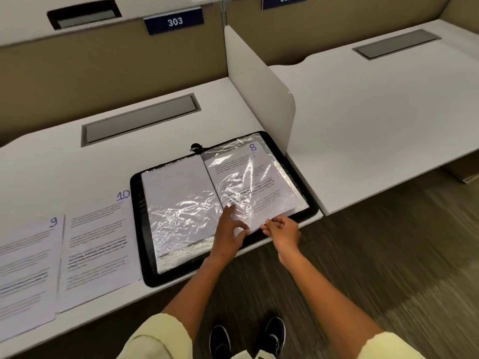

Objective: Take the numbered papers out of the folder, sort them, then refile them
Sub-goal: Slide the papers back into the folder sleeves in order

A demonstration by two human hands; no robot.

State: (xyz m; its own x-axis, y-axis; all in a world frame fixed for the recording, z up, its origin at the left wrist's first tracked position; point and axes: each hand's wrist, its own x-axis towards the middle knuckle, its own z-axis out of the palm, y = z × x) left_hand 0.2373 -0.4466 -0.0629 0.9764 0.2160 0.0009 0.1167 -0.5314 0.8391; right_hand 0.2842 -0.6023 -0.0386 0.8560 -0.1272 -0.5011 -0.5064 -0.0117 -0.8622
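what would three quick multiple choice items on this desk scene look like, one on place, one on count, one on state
1. Where does the white sheet marked 10 lie?
A. inside the folder
B. on the white desk, left of the open black folder
C. on the floor

2. How many loose numbered sheets lie on the desk outside the folder?
A. two
B. four
C. none

3. What state is the white sheet marked 8 in?
A. crumpled into a ball
B. torn in half
C. inside a clear plastic sleeve on the folder's right page

Answers:
1 B, it lies flat beside the folder's left edge.
2 A, only the white sheet marked 9 and the 10 sheet show.
3 C, shiny wrinkled plastic covers it, with the left hand and right hand at its lower edge.
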